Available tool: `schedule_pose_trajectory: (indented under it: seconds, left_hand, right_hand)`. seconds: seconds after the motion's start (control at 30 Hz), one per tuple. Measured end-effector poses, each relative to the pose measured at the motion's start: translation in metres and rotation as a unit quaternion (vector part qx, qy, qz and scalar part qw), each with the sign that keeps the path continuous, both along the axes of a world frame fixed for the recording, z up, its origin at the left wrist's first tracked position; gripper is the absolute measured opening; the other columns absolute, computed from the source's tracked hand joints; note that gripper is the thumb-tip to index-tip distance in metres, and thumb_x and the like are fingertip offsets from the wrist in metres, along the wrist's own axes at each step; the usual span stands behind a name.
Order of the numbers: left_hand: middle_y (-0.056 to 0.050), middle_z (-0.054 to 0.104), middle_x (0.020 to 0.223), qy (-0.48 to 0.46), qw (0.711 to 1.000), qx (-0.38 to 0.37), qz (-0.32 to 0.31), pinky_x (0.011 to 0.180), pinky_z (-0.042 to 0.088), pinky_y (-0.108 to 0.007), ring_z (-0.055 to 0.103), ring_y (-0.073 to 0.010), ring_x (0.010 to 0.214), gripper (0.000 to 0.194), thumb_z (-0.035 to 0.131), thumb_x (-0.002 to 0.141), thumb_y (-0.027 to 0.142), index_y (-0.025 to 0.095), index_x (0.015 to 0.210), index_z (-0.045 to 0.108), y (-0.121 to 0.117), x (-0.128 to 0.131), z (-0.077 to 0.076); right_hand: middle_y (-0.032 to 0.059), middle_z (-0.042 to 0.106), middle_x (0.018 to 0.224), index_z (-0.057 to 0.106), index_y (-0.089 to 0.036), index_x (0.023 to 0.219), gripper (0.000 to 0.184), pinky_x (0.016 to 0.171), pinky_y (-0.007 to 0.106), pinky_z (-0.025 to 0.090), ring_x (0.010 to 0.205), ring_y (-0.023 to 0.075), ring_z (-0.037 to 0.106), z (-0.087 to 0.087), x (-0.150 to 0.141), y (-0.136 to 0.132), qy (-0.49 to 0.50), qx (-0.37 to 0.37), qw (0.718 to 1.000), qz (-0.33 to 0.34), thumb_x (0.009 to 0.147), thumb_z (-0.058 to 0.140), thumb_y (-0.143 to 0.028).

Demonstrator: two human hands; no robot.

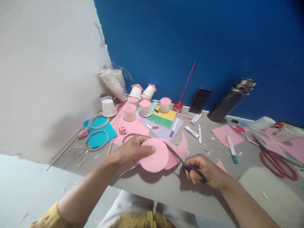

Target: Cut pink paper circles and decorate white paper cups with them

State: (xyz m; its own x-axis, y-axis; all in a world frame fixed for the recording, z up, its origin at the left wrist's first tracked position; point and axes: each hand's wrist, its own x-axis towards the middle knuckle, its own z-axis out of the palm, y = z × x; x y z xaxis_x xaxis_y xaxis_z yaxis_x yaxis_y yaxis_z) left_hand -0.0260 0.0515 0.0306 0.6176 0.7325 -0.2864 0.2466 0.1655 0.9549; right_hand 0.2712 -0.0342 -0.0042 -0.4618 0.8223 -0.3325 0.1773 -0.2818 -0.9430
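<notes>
My left hand (pixel 136 148) pinches a round piece of pink paper (pixel 155 160), thumb on top and fingers underneath. A curved pink offcut (pixel 182 146) hangs beyond its right side, and a thin strip trails at the lower left. In my right hand (pixel 201 169) is a pair of black-handled scissors (pixel 177 155), my fingers in the loops. The blades lie at the paper's upper right edge; whether they are parted I cannot tell. Both hands are held over the front of the grey table (pixel 147 182).
Several pink-topped paper cups (pixel 145 109) stand at the back. Stacked white cups (pixel 111 82) lean at the wall. A black flask (pixel 229 101) and a phone (pixel 200 99) stand behind. Red-handled scissors (pixel 276 164) lie right; grey rings (pixel 96 141) on blue paper lie left.
</notes>
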Motion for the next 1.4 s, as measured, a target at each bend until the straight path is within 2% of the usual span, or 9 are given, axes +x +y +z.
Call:
schedule_pose_trajectory:
  seconds: [0.2,0.4,0.77,0.93,1.13,1.4]
  left_hand:
    - [0.001,0.058,0.058,0.015,1.0,0.003,-0.002,0.035,0.03,-0.019,0.045,-0.009,0.044,0.029,0.073,0.081,0.041,0.013,0.079,0.073,-0.003,0.0,-0.003]
    - [-0.001,0.062,0.062,0.022,1.0,-0.001,-0.017,0.033,0.03,-0.018,0.047,-0.0094,0.044,0.032,0.072,0.081,0.044,0.012,0.084,0.074,-0.004,0.002,0.002]
    - [0.0,0.06,0.059,0.024,1.0,-0.004,-0.006,0.032,0.028,-0.018,0.045,-0.0088,0.042,0.029,0.071,0.081,0.042,0.013,0.082,0.074,-0.005,0.002,0.002]
    - [0.001,0.057,0.054,0.029,0.999,0.003,-0.026,0.031,0.028,-0.018,0.042,-0.0088,0.038,0.03,0.069,0.082,0.043,0.013,0.084,0.074,-0.004,0.004,0.007]
    - [0.0,0.06,0.059,0.049,0.998,0.0,-0.047,0.031,0.026,-0.019,0.043,-0.0088,0.038,0.035,0.07,0.081,0.047,0.014,0.091,0.074,-0.002,0.005,0.008]
    - [0.001,0.057,0.06,0.059,0.996,0.013,-0.062,0.033,0.029,-0.02,0.041,-0.0089,0.04,0.032,0.068,0.081,0.046,0.015,0.087,0.073,-0.002,0.008,0.011]
  right_hand:
    - [-0.0022,0.056,0.054,0.064,-0.014,0.069,0.063,0.047,0.021,0.025,0.049,0.007,0.04,0.003,-0.001,-0.001,0.01,-0.003,1.0,0.018,0.066,0.081,-0.074]
    - [-0.0032,0.055,0.054,0.062,-0.015,0.066,0.053,0.047,0.021,0.024,0.048,0.0065,0.038,0.003,-0.001,-0.001,0.018,-0.006,1.0,0.016,0.072,0.084,-0.063]
    - [-0.0033,0.054,0.054,0.064,-0.015,0.067,0.049,0.046,0.021,0.025,0.049,0.0069,0.038,0.001,0.0,-0.001,0.01,-0.005,1.0,0.001,0.071,0.085,-0.059]
    - [-0.0032,0.054,0.052,0.065,-0.015,0.067,0.051,0.047,0.021,0.026,0.048,0.0073,0.039,0.004,-0.002,-0.001,-0.003,-0.003,1.0,0.005,0.071,0.084,-0.062]
    - [-0.0021,0.056,0.052,0.064,-0.015,0.066,0.057,0.047,0.021,0.026,0.049,0.0082,0.041,0.008,-0.004,0.0,-0.002,-0.026,1.0,0.007,0.062,0.086,-0.068]
    - [-0.0025,0.056,0.055,0.068,-0.014,0.07,0.048,0.048,0.02,0.03,0.05,0.0077,0.042,0.004,-0.002,-0.001,0.013,-0.005,1.0,0.007,0.071,0.084,-0.059]
